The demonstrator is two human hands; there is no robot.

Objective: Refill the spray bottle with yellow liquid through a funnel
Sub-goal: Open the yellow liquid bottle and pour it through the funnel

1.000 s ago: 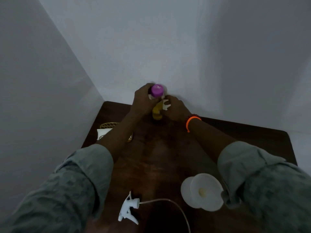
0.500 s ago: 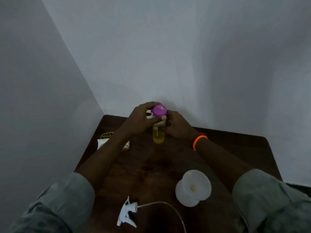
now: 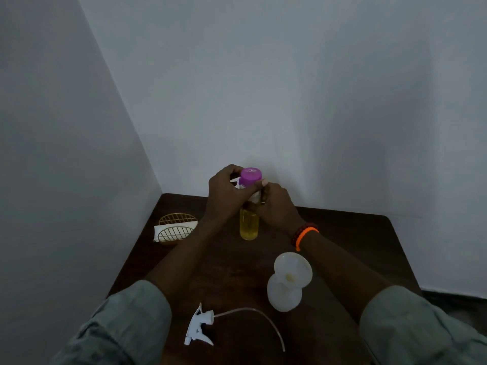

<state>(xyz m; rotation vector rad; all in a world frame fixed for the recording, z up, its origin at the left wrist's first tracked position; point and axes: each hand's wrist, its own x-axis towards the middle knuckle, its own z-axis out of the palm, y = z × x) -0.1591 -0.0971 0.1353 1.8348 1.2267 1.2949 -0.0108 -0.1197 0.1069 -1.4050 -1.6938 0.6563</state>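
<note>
A clear bottle of yellow liquid [image 3: 249, 225] with a purple cap [image 3: 250, 176] stands upright at the back middle of the dark wooden table [image 3: 342, 233]. My left hand [image 3: 226, 196] grips it just below the cap, thumb across the neck. My right hand [image 3: 276, 206], with an orange wristband, holds the bottle's body from the right. Nearer to me, a white funnel [image 3: 292, 272] sits in the mouth of a translucent spray bottle [image 3: 283, 296]. The white trigger sprayer head [image 3: 199, 327] with its long curved tube lies at the table's front.
A gold wire holder [image 3: 175, 227] with white paper in it stands at the table's left edge, close to the left wall. White walls meet in a corner just behind the table.
The view has tilted, so everything sits lower in the frame. Both hands stay on the purple-capped bottle, whose yellow lower half now shows more; my left thumb has shifted across its neck.
</note>
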